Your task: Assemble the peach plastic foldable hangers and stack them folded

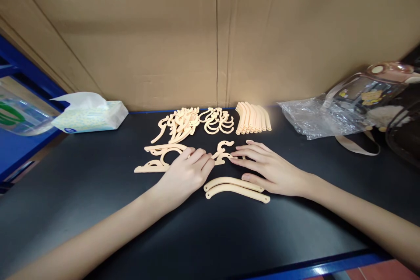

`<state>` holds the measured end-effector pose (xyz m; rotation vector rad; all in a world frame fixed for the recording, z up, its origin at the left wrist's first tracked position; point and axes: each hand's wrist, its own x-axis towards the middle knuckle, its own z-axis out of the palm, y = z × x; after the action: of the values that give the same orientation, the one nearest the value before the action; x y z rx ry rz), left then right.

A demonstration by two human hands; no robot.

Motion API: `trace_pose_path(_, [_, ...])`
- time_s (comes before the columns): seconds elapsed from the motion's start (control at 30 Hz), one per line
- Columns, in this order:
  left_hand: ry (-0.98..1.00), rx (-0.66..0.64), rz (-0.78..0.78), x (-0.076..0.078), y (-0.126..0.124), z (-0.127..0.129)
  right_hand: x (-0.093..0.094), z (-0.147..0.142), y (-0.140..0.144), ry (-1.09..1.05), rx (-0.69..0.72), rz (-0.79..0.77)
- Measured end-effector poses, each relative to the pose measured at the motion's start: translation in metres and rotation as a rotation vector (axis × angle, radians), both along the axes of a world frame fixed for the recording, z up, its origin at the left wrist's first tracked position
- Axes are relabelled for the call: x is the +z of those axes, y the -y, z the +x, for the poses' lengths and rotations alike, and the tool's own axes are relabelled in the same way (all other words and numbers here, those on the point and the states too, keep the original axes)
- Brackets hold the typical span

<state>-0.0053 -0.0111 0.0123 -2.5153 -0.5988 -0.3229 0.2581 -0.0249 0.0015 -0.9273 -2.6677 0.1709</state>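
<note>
Left hand (pixel 187 173) lies palm down on the black table (pixel 98 210), fingers curled loosely over the right end of an arched piece (pixel 157 157) and pinning it flat rather than gripping it. Right hand (pixel 269 168) is also palm down, fingers spread and extended leftward; its fingertips (pixel 234 157) press on a small curly piece (pixel 223 151) that lies between the two hands, seemingly to keep it from sliding. Neither hand lifts anything clear of the surface.

Just near the right hand's thumb, two curved bars (pixel 236 189) lie side by side, parallel and touching, set apart from the stock farther back.

Along the far edge of the table, the remaining cream-coloured parts are sorted by shape into three groups: a heap of hooked pieces (pixel 179 124) to the left, a cluster of ring pieces (pixel 218 121) in the middle, and a neat row of curved bars (pixel 252 119) to the right, the sorting keeping each kind within easy reach.

Farther out, a tissue box (pixel 93 116) sits at far left, and a crumpled plastic bag (pixel 305 118) with a clear bottle (pixel 364 92) at far right. A cardboard wall (pixel 210 30) closes off the back.
</note>
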Motion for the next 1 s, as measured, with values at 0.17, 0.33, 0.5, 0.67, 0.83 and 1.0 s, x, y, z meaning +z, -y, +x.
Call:
trace_pose_path(0.17, [0.058,-0.025,-0.011,-0.0024,-0.0017,-0.0004,0.0021,0.0005,0.001,-0.069,0.025,-0.047])
trace_pose_path(0.33, [0.06,-0.027,-0.036,-0.0022,-0.0013,-0.0006,0.0032,-0.0003,0.0019,-0.081,0.009,-0.071])
trace_pose_path(0.5, [0.064,-0.022,-0.039,-0.0024,-0.001,-0.0003,0.0054,-0.0032,0.0051,-0.055,0.0,-0.034])
trace_pose_path(0.67, [0.053,-0.031,-0.02,-0.0044,-0.0019,-0.002,0.0059,-0.0054,0.0073,-0.016,-0.003,0.011])
trace_pose_path(0.83, [0.018,-0.022,0.009,-0.0026,-0.0015,-0.0018,0.0038,-0.007,0.008,0.011,-0.009,0.069])
trace_pose_path(1.0, [0.0,-0.033,0.048,-0.0029,-0.0021,-0.0004,0.0021,-0.0078,0.0065,0.03,-0.026,0.113])
